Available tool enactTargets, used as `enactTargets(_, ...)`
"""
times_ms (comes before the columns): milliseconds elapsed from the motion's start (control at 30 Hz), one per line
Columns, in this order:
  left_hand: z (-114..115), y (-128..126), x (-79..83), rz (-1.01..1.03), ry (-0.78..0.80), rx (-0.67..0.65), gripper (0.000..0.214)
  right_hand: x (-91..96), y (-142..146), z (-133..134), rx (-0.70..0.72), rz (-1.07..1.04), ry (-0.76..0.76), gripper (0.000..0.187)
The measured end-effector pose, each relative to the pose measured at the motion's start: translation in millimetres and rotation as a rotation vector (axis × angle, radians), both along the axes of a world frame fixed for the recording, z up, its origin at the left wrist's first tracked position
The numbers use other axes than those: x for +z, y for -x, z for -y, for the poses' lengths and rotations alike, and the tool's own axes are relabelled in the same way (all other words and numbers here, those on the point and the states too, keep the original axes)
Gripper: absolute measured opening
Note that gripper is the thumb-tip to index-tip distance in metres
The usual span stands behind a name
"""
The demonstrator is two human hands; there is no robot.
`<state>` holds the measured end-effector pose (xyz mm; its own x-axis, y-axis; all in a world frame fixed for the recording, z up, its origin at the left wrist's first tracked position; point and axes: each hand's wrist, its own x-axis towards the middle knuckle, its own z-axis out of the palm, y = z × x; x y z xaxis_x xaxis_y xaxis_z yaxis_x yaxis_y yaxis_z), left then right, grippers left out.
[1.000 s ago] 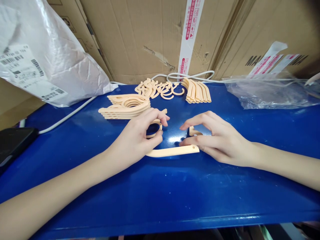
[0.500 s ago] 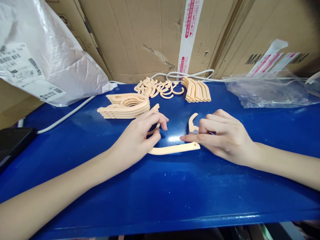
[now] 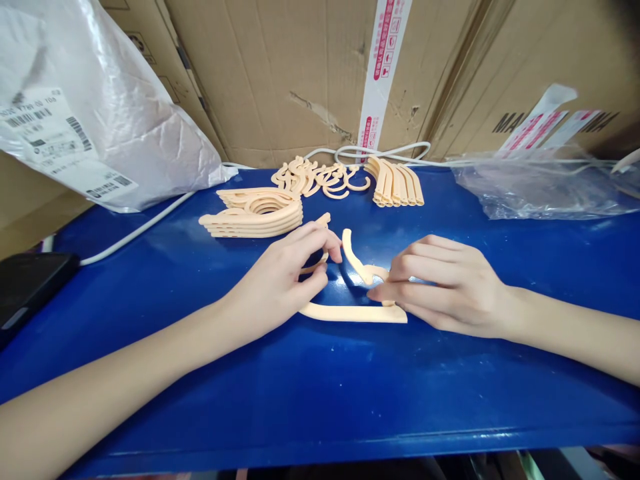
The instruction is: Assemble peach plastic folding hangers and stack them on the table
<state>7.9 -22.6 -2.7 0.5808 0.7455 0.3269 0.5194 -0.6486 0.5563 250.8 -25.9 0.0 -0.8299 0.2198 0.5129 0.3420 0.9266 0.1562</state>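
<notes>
A cream plastic hanger arm extends rightward from under my left hand. That hand is curled over it, and a curved cream part and a short tip show around its fingers. My right hand pinches a cream hanger hook, with its curved end pointing up and to the left. The lower end of the hook is just above or at the right end of the hanger arm; whether they touch I cannot tell. Fingers hide part of both pieces.
Behind my left hand is a stack of folded hangers. Farther back are a pile of loose hooks and a row of hanger arms. A clear plastic bag, silver parcel, black phone, white cable and cardboard boxes surround the blue table.
The hook in my right hand has turned and come left toward my left hand. My right hand has shifted slightly lower. The hanger arm has rolled, so its end hole no longer shows.
</notes>
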Motion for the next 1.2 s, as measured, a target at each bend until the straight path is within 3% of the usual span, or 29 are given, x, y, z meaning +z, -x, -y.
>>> enactTargets(267,1.3,-0.6,-0.4,0.023,0.002,0.046,0.03,0.3,-3.1,4.9,0.06,0.043,-0.109,0.007)
enactTargets(733,2.0,0.0,0.4,-0.002,0.008,0.035,0.033,-2.2,-2.0,2.2,0.126,0.156,0.025,0.029)
enactTargets(1200,1.4,0.6,-0.9,-0.046,-0.013,-0.001,0.03,-3.5,-1.0,0.0,0.111,0.116,0.102,0.021)
